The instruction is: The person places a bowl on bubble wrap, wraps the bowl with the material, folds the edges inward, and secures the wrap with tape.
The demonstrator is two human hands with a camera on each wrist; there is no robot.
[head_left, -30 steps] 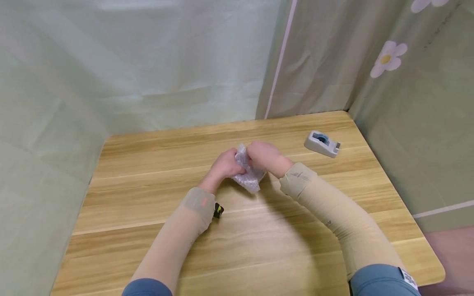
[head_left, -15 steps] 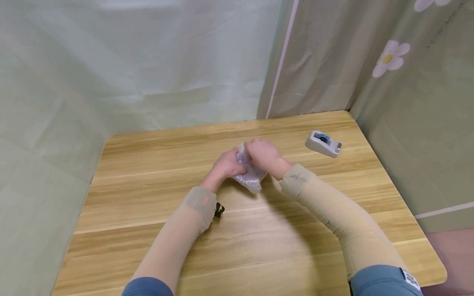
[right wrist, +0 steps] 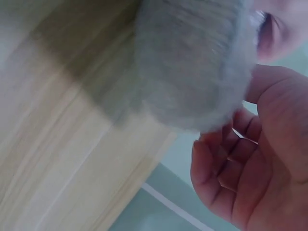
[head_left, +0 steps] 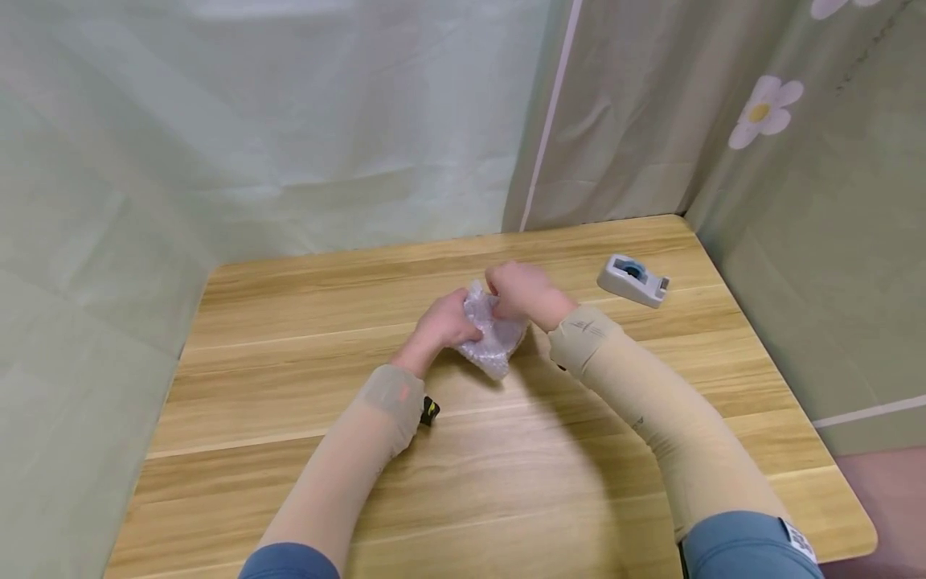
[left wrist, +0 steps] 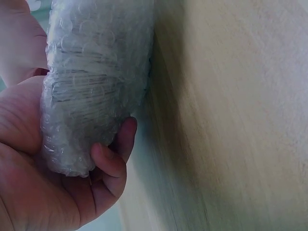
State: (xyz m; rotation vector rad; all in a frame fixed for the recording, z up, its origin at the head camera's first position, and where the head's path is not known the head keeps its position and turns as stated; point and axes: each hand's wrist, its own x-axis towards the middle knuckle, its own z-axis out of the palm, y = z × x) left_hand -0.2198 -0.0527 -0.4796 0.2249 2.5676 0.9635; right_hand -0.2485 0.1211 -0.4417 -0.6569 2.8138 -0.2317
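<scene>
A parcel of bubble wrap [head_left: 493, 336] is held above the middle of the table, tilted. Thin dark parallel lines show through its layers in the left wrist view; what lies inside is hidden by the wrap. My left hand [head_left: 447, 319] grips its left side, thumb across the top, with curled fingers [left wrist: 111, 163] round the lower end. At the far right side, my right hand [head_left: 522, 291] pinches the parcel's edge. In the right wrist view its thumb [right wrist: 269, 79] lies against the wrapped side [right wrist: 192, 72] and the fingers curl in under the end.
A grey tape dispenser [head_left: 633, 280] with a blue-cored roll stands at the back right of the wooden table [head_left: 289, 362]. Beside my left cuff a small black and yellow item [head_left: 430, 411] shows partly. Curtains [head_left: 347, 145] hang behind the table and at its sides.
My right hand has shifted slightly up and to the right over the parcel, uncovering more of the wrap. The left hand keeps its grip in nearly the same place.
</scene>
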